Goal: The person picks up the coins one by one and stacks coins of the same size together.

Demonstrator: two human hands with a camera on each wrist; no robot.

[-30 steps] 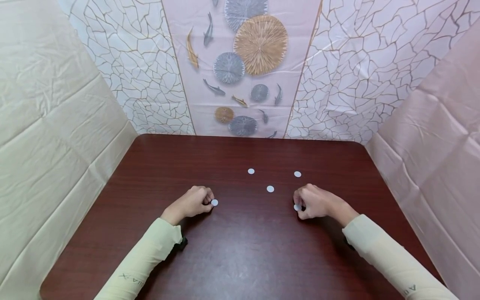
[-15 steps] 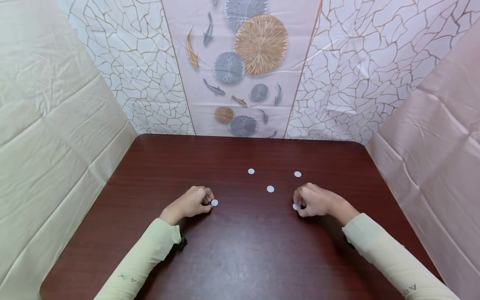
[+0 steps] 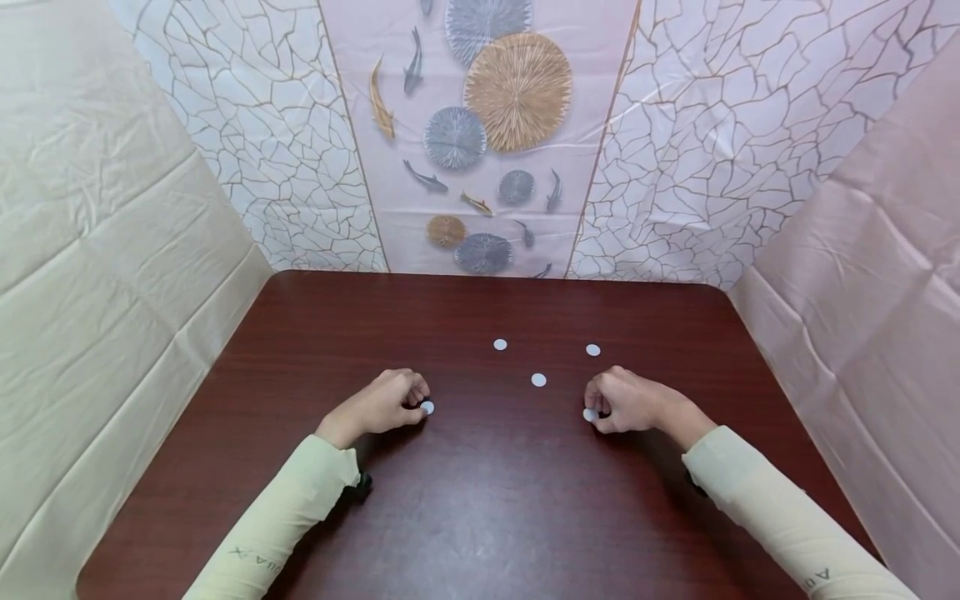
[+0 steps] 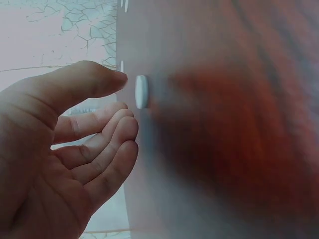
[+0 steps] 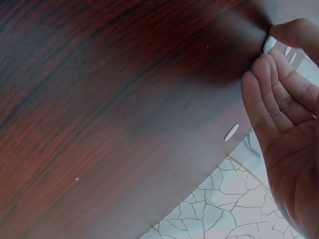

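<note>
Both hands are low over the dark red-brown table (image 3: 480,483). My left hand (image 3: 386,402) is at a small round white disc (image 3: 427,407) lying flat on the tabletop. In the left wrist view, the thumb (image 4: 99,82) and loosely bent fingers stand apart, and that disc (image 4: 142,92) lies just beyond their tips. Farther right, my right hand (image 3: 626,400) pinches a second white disc (image 3: 590,414) between thumb and fingertips at the table surface. The right wrist view shows this disc (image 5: 269,45) between the thumb and forefinger, partly covered.
Three more white discs lie farther back: one at the left (image 3: 500,344), a nearer one in the middle (image 3: 538,380), one at the right (image 3: 592,350). Behind the table hangs a patterned cloth (image 3: 480,167); plain pale cloths line the left side (image 3: 112,275) and right side (image 3: 847,275).
The left thumb and forefinger have spread slightly apart at their disc. The right hand has shifted very slightly left with its disc. The three farther discs have stayed put.
</note>
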